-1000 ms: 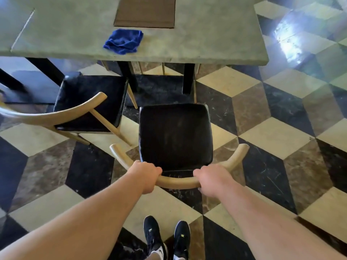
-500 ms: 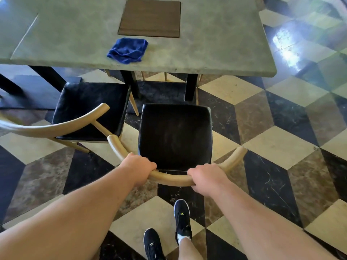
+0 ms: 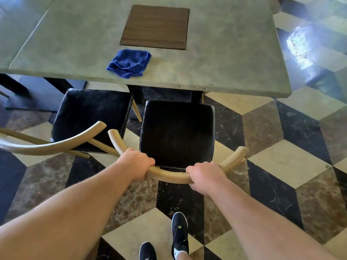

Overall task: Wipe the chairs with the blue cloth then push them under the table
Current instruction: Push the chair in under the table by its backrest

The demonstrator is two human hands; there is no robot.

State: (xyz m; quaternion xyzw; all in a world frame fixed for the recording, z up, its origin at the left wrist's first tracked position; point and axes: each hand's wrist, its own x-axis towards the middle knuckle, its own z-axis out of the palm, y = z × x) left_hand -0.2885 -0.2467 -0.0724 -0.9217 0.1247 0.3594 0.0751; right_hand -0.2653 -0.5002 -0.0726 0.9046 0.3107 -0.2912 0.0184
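Since a second ago we have pushed the right chair (image 3: 177,134) forward; its black seat front now reaches the table (image 3: 234,72) edge, and our right foot (image 3: 179,233) has stepped ahead. The blue cloth (image 3: 129,63) lies crumpled on the grey tabletop near that edge, just before a brown inlaid square (image 3: 155,27). The left chair (image 3: 88,117) sits beside, angled, its curved backrest tip just beside ours. Floor (image 3: 285,162): glossy cube-pattern tiles, open to the right, glare far right. Left hand (image 3: 136,164) and right hand (image 3: 204,175) each wrap closed around the wooden backrest rail.
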